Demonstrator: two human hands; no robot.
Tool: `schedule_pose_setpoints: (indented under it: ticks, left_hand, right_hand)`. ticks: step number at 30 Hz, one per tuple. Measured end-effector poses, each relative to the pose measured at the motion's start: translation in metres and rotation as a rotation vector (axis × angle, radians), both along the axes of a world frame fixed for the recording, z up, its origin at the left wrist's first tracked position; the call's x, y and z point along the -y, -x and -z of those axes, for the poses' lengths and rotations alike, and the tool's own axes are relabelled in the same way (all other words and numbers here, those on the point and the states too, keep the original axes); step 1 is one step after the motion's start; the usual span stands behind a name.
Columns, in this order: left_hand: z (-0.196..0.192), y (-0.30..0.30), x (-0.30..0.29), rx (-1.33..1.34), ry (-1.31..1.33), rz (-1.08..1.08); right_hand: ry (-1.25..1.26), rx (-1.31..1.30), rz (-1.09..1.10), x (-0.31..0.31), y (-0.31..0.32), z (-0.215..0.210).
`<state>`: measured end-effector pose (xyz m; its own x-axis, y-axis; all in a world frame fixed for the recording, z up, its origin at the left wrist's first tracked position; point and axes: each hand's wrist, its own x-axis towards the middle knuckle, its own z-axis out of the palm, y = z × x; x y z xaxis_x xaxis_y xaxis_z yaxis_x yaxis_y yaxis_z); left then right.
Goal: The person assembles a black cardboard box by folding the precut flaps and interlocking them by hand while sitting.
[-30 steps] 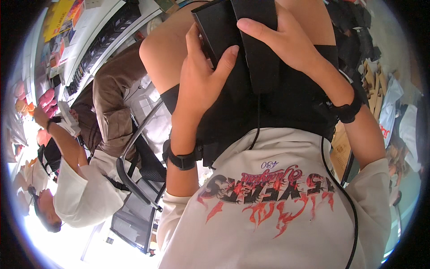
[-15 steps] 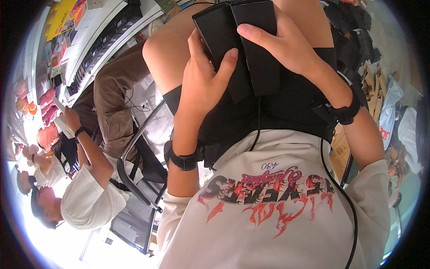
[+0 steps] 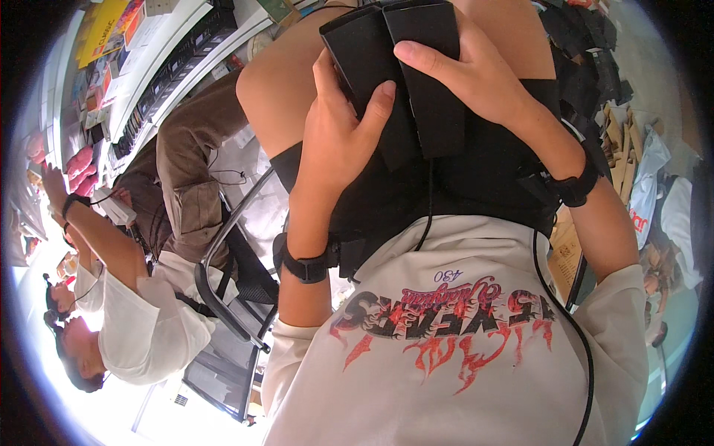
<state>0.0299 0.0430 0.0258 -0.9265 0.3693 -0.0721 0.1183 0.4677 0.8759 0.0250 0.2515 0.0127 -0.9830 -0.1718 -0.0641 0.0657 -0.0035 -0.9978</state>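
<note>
Up at the top of the head view, over my lap, are two long black cardboard boxes (image 3: 439, 115) side by side, with a narrow dark gap between them. Whether they are joined into one piece, I cannot tell. My left hand (image 3: 338, 137) is closed around the left one, its thumb lying along the front face. Around the right one, my right hand (image 3: 483, 74) is closed too, its thumb pressed flat near the upper edge. Most of the other fingers are hidden behind the boxes.
On the left a seated co-worker (image 3: 152, 327) holds a small white box (image 3: 115, 210) beside a metal-framed chair (image 3: 216, 260). Shelves with a black crate (image 3: 178, 70) and a yellow box (image 3: 103, 30) stand upper left. Cardboard pieces (image 3: 621, 145) and a plastic bag (image 3: 648, 171) lie right.
My hands and the black boxes hold still. The co-worker on the left has raised one arm outward and lowered the white box slightly.
</note>
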Motion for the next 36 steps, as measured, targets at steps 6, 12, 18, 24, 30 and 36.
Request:
schedule_pose_setpoints:
  ticks: [6, 12, 18, 24, 30, 36]
  left_hand:
    - [-0.0035, -0.0009, -0.0011, 0.014, 0.036, -0.009]
    - [-0.0007, -0.0017, 0.0000, -0.006, 0.060, -0.014]
    - [-0.0001, -0.0018, 0.0006, -0.007, 0.047, -0.008]
    - [0.0011, -0.0011, 0.0009, 0.019, 0.005, -0.008]
    - [-0.0035, -0.0021, -0.0009, 0.037, 0.043, -0.014]
    - [0.0000, -0.0013, 0.0004, 0.021, 0.019, 0.000]
  right_hand:
    - [-0.023, -0.030, -0.003, -0.0009, 0.0005, 0.0018]
    - [0.003, -0.027, 0.005, 0.0002, -0.0004, 0.0013]
    - [-0.039, -0.106, 0.033, 0.0014, -0.0014, 0.0082]
    - [-0.011, -0.055, -0.011, 0.0007, 0.0002, -0.0007]
    - [-0.077, -0.113, 0.028, -0.0001, -0.0006, 0.0053]
    - [-0.053, -0.123, 0.016, -0.0002, 0.0006, 0.0040]
